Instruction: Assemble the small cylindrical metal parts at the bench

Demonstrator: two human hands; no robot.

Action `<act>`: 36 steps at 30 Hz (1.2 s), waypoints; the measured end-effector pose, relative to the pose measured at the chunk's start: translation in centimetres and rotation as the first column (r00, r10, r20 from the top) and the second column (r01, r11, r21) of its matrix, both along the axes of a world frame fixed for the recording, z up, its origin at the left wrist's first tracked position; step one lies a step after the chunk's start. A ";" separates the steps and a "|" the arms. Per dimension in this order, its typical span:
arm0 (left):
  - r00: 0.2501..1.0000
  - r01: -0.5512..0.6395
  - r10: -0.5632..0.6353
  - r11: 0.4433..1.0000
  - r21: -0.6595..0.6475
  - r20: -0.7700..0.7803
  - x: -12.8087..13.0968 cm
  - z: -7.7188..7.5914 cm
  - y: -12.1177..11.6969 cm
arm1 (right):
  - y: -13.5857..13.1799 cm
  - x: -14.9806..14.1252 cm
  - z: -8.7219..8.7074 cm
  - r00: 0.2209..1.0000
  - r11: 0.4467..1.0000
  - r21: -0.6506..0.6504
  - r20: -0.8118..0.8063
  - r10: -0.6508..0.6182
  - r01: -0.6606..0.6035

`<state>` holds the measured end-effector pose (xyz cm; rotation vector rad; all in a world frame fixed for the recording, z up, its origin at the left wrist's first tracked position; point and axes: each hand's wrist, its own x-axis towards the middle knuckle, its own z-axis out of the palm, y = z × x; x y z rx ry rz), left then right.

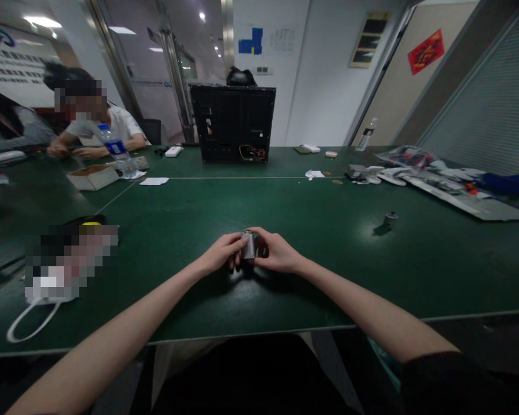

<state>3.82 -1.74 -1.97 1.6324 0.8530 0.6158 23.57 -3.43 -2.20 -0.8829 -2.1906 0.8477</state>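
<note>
- Far left: co-worker's hands [60,151] on the desk [311,282], near a clear water bottle [117,151] with a blue label. Bottle close to the box, so a knock could mean a spill.
- Open cardboard box [92,178], brown inside; contents not visible.
- Pixelated bundle [71,262] with white strap [30,325]; contents hidden.
- Centre: small cylindrical metal part [249,245], roughly upright, pinched between left hand [220,252] and right hand [277,252], both curled in, low over the desk. Smooth casing, so a light grip could let it slip; once dropped, could roll toward the near desk edge.
- Behind: black metal chassis [232,124], coloured wires [251,153] exposed at its base; snag risk if anything drags past.
- Right: second metal cylinder [390,219] upright on the desk, well apart from both hands.
- Far right: loose packaging [458,184] in a heap, possible hiding place for small parts.
</note>
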 end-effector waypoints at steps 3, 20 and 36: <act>0.999 -0.010 0.012 0.999 0.047 -0.036 0.0 0.1 -0.1 | 0.1 0.2 0.2 0.998 0.997 0.060 0.049 -0.047 0.044; 0.999 -0.004 0.008 0.997 0.074 -0.045 -0.1 -0.2 -0.1 | -0.2 0.0 0.1 0.994 0.992 0.122 0.107 -0.032 0.019; 0.992 -0.025 0.043 0.990 0.140 -0.123 0.0 0.1 -0.2 | -0.5 -0.2 0.3 0.972 0.970 0.217 0.179 -0.150 0.110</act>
